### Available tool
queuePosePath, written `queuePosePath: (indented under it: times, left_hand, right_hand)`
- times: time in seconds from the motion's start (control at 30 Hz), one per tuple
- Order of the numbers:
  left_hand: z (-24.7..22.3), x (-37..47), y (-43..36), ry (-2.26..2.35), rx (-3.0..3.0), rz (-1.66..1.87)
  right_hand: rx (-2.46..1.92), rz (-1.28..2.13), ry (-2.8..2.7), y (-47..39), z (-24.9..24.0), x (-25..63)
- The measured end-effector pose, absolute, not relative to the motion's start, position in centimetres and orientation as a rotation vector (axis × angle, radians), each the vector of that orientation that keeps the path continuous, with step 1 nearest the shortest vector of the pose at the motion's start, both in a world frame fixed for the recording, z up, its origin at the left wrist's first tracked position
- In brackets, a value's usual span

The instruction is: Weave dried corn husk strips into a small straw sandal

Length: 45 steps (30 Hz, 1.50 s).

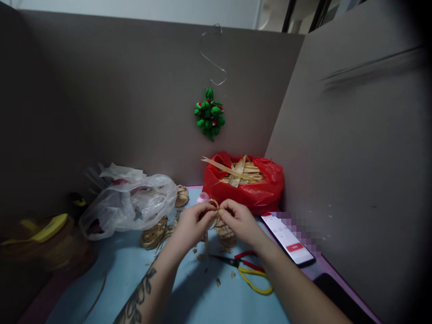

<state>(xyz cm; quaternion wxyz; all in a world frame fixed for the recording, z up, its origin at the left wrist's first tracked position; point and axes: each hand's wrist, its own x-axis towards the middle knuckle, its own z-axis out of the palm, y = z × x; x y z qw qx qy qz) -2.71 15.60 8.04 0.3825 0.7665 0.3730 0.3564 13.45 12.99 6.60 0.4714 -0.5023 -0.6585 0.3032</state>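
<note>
My left hand [197,220] and my right hand [238,219] meet over the middle of the mat, each pinching a loop of straw cord at the top of a small woven straw sandal [225,234]. The sandal's oval woven body hangs below my fingers, and part of it is hidden by them. Just under my hands lie scissors [253,270] with one red and one yellow handle. Left of my left hand, another woven straw piece [154,233] rests with loose strands, and a further one [181,196] sits behind it.
A red plastic bag [216,182] of dry straw strips [248,173] stands behind my hands. A clear plastic bag [135,207] lies at left, a phone [292,240] at right. Straw scraps dot the blue mat [199,297]. A green ornament [209,117] hangs on the grey partition [135,90].
</note>
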Motion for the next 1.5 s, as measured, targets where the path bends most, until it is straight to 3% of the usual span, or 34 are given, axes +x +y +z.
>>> queuePosePath:
  times: [0.3, 0.47, 0.6, 0.77, 0.93, 1.1, 1.5]
  left_hand:
    - [7.7, -2.7, 15.8, 1.079, 1.794, 0.877]
    - [7.2, -1.2, 15.0, 0.989, 1.695, 0.952]
    - [7.6, -0.5, 13.6, 1.000, 2.021, 0.978]
    - [7.9, -0.4, 12.5, 1.108, 2.417, 1.018]
    - [7.3, -0.6, 13.5, 1.121, 2.111, 1.247]
    - [6.7, -0.7, 14.1, 1.119, 2.016, 1.155]
    - [7.0, -1.1, 15.0, 0.996, 1.982, 0.987]
  right_hand:
    - [-1.357, 0.386, -1.672, 12.9, 5.7, 12.5]
    - [-1.356, 0.719, -1.262, 13.0, 5.6, 12.3]
    - [-1.180, 1.009, -1.039, 13.1, 5.8, 12.7]
    - [-1.129, 1.028, -0.988, 13.0, 6.3, 12.8]
    - [-1.130, 1.040, -1.014, 12.8, 6.9, 12.4]
    - [-1.091, 1.108, -1.093, 12.8, 6.7, 12.1]
    - [-1.371, 0.544, -1.608, 12.1, 7.4, 12.9]
